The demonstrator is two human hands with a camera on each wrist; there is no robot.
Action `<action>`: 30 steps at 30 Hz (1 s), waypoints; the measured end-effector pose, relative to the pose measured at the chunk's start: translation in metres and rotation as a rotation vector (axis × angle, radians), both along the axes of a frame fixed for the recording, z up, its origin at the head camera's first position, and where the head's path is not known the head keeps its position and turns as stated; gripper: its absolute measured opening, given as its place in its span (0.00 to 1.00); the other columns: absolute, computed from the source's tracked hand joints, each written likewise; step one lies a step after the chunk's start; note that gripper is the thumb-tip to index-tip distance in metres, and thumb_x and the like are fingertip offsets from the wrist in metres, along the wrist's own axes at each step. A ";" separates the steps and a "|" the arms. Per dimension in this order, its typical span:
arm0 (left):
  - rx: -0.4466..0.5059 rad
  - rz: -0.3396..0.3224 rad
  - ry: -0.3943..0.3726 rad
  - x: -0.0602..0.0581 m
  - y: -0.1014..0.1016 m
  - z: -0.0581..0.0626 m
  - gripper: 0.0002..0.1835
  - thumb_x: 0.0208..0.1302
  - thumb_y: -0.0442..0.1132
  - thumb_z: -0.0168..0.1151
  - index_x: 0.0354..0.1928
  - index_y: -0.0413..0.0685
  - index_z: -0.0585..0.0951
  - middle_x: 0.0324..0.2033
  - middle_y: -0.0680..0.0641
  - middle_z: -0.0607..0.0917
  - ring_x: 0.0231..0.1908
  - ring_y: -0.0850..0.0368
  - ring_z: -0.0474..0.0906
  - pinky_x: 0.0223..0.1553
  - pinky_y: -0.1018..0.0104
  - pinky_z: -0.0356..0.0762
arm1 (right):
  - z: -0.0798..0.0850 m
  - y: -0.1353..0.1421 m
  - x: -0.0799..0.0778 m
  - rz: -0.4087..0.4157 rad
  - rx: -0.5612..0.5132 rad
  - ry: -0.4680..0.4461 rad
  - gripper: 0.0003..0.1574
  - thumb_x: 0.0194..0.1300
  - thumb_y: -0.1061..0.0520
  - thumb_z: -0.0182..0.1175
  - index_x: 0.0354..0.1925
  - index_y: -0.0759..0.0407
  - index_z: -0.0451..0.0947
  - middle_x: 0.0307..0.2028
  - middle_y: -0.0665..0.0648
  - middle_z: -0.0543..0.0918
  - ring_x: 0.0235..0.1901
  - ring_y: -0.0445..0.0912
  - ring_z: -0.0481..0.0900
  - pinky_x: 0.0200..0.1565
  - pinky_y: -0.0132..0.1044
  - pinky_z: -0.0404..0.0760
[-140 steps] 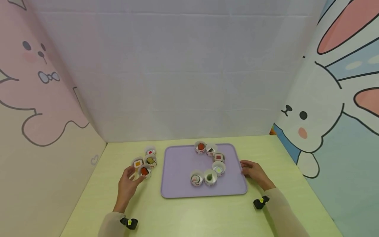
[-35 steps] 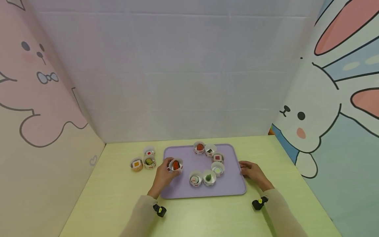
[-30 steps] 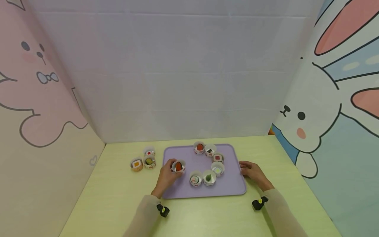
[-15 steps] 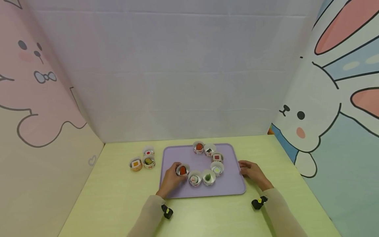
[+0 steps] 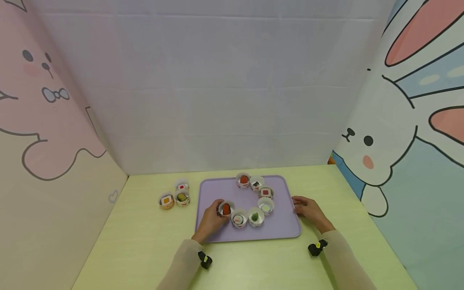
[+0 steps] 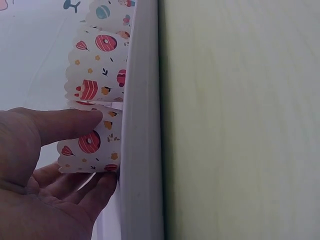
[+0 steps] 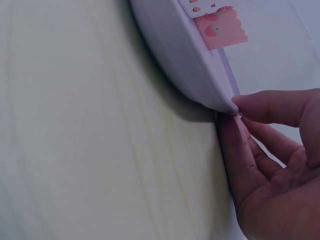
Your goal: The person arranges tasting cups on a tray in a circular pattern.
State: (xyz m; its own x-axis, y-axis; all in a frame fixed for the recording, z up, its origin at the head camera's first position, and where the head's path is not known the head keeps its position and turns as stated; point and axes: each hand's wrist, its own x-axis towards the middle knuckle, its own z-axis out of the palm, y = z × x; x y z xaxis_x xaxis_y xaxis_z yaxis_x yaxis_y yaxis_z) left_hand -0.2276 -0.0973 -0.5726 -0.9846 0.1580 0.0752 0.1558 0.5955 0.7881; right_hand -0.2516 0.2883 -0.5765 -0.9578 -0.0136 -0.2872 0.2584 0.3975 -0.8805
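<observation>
Dim, soft light lays faint sheen on the table (image 5: 250, 262), wrist views bluish.

You have no word, brand or number that can be read here. Left of the tray (image 5: 214, 189), you can make out a heart sign (image 5: 113, 196), drawn in outline on the wall (image 5: 69, 213). On the tray, the paper cups (image 6: 102, 62) carry printed pictures (a striped doughnut and a cake slice among them). Nearer you than the tray, each black wrist camera (image 5: 313, 250) bears a yellow mark (image 5: 318, 245), too small to read.
</observation>
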 end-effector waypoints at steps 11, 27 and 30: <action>0.000 -0.015 -0.034 0.008 0.001 0.002 0.30 0.53 0.36 0.73 0.59 0.42 0.74 0.46 0.42 0.84 0.36 0.57 0.74 0.37 0.65 0.72 | -0.001 0.001 -0.001 0.006 0.001 0.023 0.34 0.63 0.64 0.60 0.67 0.64 0.68 0.58 0.67 0.77 0.50 0.49 0.80 0.43 0.35 0.82; -0.010 -0.004 -0.027 0.022 -0.002 0.002 0.30 0.50 0.37 0.75 0.56 0.43 0.74 0.49 0.39 0.83 0.38 0.56 0.77 0.37 0.65 0.74 | -0.004 0.001 -0.002 -0.002 -0.010 0.024 0.34 0.62 0.64 0.60 0.67 0.64 0.69 0.58 0.67 0.77 0.47 0.46 0.80 0.42 0.33 0.82; -0.001 -0.007 -0.026 0.023 -0.004 0.002 0.30 0.50 0.36 0.75 0.56 0.43 0.74 0.49 0.39 0.83 0.39 0.55 0.77 0.37 0.66 0.74 | -0.004 0.002 -0.002 -0.002 -0.012 0.025 0.34 0.62 0.64 0.60 0.67 0.64 0.69 0.58 0.67 0.77 0.47 0.46 0.80 0.42 0.33 0.82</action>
